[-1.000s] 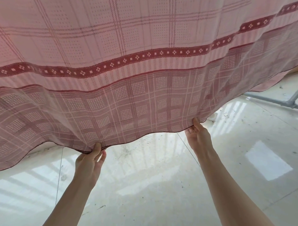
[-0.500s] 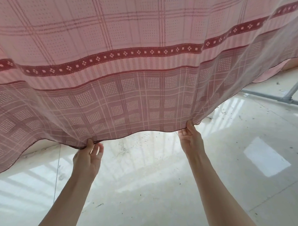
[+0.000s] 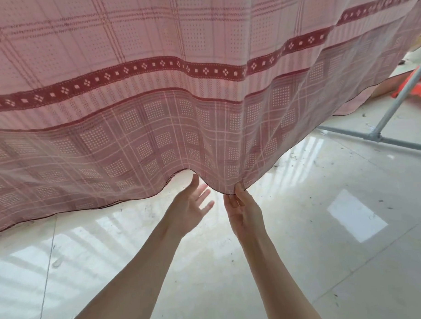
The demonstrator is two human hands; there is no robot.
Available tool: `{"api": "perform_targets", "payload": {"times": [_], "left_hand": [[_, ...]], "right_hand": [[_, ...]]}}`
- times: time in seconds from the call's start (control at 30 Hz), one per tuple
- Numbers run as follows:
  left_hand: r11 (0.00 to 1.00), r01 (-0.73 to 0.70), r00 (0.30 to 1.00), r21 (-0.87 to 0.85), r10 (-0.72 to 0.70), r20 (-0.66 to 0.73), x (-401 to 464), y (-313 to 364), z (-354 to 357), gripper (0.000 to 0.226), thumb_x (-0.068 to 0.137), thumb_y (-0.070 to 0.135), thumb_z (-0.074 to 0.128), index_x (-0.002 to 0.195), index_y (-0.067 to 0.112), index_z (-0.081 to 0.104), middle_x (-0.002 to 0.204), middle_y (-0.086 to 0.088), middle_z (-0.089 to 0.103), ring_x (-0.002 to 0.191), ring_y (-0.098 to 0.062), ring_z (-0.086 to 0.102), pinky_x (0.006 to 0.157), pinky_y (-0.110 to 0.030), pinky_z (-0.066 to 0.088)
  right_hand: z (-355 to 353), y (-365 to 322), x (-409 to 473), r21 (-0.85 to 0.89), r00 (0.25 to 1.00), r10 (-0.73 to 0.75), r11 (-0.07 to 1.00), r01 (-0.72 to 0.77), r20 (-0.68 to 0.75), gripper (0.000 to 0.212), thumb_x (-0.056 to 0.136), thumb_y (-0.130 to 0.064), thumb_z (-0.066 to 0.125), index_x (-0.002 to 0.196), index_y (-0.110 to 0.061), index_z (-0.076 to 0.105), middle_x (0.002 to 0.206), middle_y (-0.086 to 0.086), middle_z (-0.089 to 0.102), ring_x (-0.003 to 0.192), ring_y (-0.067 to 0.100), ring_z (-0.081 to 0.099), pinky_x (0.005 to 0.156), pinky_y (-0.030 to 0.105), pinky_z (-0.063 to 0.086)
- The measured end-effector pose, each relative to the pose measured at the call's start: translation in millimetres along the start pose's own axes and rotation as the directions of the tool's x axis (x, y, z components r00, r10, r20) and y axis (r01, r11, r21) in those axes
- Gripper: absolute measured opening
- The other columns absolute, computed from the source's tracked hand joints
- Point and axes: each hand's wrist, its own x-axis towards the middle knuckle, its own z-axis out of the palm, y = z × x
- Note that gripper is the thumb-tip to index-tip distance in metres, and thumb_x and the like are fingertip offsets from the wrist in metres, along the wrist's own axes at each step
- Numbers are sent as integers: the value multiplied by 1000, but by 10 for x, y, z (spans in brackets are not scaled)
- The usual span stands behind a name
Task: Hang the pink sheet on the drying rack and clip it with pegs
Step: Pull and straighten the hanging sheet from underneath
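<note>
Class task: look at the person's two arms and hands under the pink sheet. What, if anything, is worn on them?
Nothing shows on them. The left hand and right hand are bare, with no gloves, rings, watch or bracelets visible. Both forearms are uncovered right to the picture's bottom edge, so no sleeves appear.

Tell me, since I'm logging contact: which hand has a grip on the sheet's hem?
The right hand pinches the pink sheet hem; the left hand is spread open below it.
</note>
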Motion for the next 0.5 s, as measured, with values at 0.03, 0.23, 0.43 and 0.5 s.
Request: {"api": "perform_targets", "payload": {"times": [0.03,0.23,0.43,0.5], "left_hand": [[999,31,998,25,-32,46,20,-21,59,66,67,45,71,124,20,50,133,-1,51,126,-17,41,106,-43,30],[996,-78,991,-40,72,-117,47,-176,113,5,84,10,59,84,14,60,83,4,67,87,-10,60,89,-30,42],[979,-185,966,-86,165,-199,-68,-195,-99,10,85,8,56,77,12,58,68,6,70,65,-6,67,77,-29,47],[970,-224,948,-90,195,-250,-86,-115,-186,12,88,8,54,76,13,56,65,7,70,62,-4,66,75,-28,46]], "right_hand": [[-21,-19,-23,-32,1000,-1,999,1,-1,18,88,-1,56,103,7,61,103,12,70,98,17,67,89,29,51],[-63,-188,-45,-87,999,-38,996,36,-18,21,88,2,53,109,3,52,101,14,64,94,18,65,89,29,49],[62,-250,20,86,987,113,989,-123,112,13,81,-15,62,90,-11,72,95,2,67,103,20,62,94,39,47],[121,-377,85,121,989,82,988,-97,123,13,80,-21,65,82,-15,76,97,2,65,107,23,60,98,43,45]]}}
